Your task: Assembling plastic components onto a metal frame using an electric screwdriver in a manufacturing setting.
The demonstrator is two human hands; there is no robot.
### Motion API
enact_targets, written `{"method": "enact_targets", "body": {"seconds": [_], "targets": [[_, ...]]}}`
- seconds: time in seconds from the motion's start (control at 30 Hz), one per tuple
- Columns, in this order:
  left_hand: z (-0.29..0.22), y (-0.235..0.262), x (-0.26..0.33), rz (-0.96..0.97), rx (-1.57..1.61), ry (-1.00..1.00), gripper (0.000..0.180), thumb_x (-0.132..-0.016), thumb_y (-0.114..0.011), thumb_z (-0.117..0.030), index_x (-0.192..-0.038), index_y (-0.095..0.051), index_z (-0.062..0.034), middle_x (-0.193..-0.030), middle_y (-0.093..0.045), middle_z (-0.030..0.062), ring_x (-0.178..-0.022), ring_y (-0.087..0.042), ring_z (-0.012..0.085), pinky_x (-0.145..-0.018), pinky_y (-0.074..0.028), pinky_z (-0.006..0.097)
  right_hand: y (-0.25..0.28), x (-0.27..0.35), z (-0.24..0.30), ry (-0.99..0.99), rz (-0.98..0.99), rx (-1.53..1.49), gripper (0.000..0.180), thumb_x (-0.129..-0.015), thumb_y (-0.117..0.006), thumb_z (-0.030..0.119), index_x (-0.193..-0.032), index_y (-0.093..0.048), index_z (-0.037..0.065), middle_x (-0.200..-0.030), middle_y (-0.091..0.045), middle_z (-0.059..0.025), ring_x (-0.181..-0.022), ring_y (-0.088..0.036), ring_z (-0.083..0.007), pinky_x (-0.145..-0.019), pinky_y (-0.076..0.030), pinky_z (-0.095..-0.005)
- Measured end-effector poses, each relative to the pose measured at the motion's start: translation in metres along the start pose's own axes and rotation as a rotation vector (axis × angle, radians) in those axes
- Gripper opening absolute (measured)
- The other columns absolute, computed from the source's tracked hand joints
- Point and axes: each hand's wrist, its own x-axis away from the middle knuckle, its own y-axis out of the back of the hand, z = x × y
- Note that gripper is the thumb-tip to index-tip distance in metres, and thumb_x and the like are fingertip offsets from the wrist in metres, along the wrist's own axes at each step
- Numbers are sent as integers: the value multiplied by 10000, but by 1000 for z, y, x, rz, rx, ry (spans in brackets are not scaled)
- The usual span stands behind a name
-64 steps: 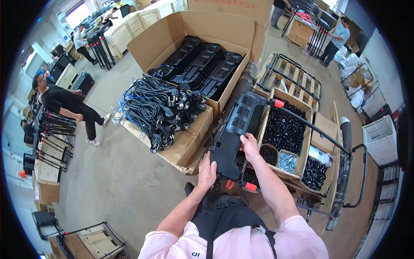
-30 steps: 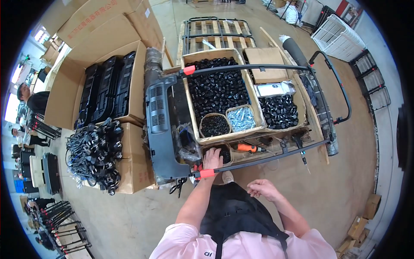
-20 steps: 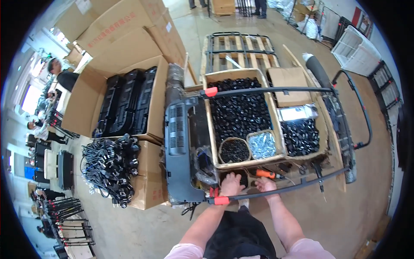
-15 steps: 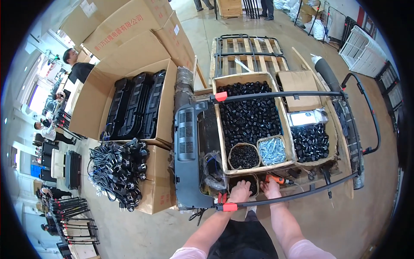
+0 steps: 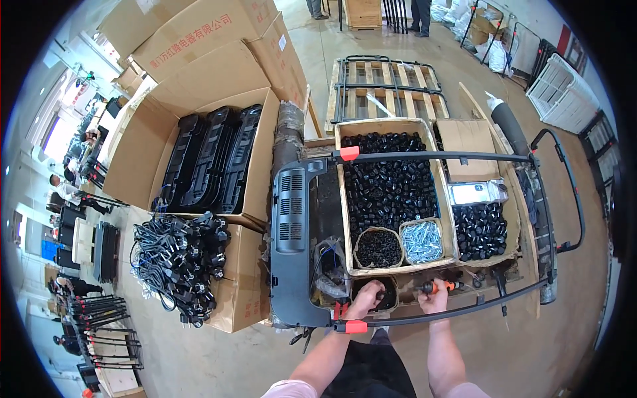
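My left hand (image 5: 366,298) reaches into a small round tub of black parts (image 5: 387,296) at the near edge of the work cart, fingers curled down into it; what they hold is hidden. My right hand (image 5: 434,300) grips an orange-handled tool (image 5: 443,286) lying just to the right of that tub. A long dark grey plastic panel (image 5: 290,245) lies along the cart's left side. Behind my hands sit a tub of black parts (image 5: 377,247) and a tub of silver screws (image 5: 421,240).
A cardboard box of small black parts (image 5: 388,179) fills the cart's middle, framed by black bars with orange clamps (image 5: 350,154). To the left stand a large box of black panels (image 5: 212,159) and a pile of black cables (image 5: 179,259). A wooden pallet (image 5: 388,83) lies beyond.
My left hand left the orange clamp on the near bar and went into the small tub. My right hand came up from my side and took hold of the orange-handled tool.
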Motion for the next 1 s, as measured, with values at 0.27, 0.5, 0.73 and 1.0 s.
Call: {"method": "enact_targets", "body": {"seconds": [0.27, 0.5, 0.73, 1.0], "targets": [[-3, 20, -7, 587, 941, 264, 268, -1119, -506, -362, -977, -564, -142, -710, -419, -39, -500, -353, 84, -407, -256, 240, 2, 83, -6, 156, 82, -6, 374, -914, -674, 182, -1278, -623, 246, -1009, -709, -49, -935, -713, -249, -500, -516, -317], [-9, -4, 10, 432, 904, 126, 246, -1101, -600, -351, -1082, -691, -124, -993, -677, 3, -797, -600, 118, -656, -489, 235, 72, 128, -37, 9, 133, 0, 415, -960, -673, 119, -1349, -577, 228, -1157, -709, -89, -1064, -698, -288, -672, -607, -385], [-16, -4, 50, 220, 485, 19, 279, -1089, -637, -277, -1275, -701, -79, -963, -681, -4, -832, -640, 111, -724, -542, 243, -2, 278, -42, 328, 320, 318, 488, -948, -693, 57, -1399, -509, 97, -1252, -693, -163, -1121, -705, -296, -810, -648, -472], [35, 9, 101, 104, 426, 64, 246, -1064, -665, -216, -1239, -718, -52, -932, -662, -3, -794, -621, 110, -635, -499, 250, -105, 341, 14, 1103, 723, 1540, 616, -849, -898, 161, -1361, -573, 56, -1237, -765, -100, -1136, -730, -204, -1021, -580, -370]]}}
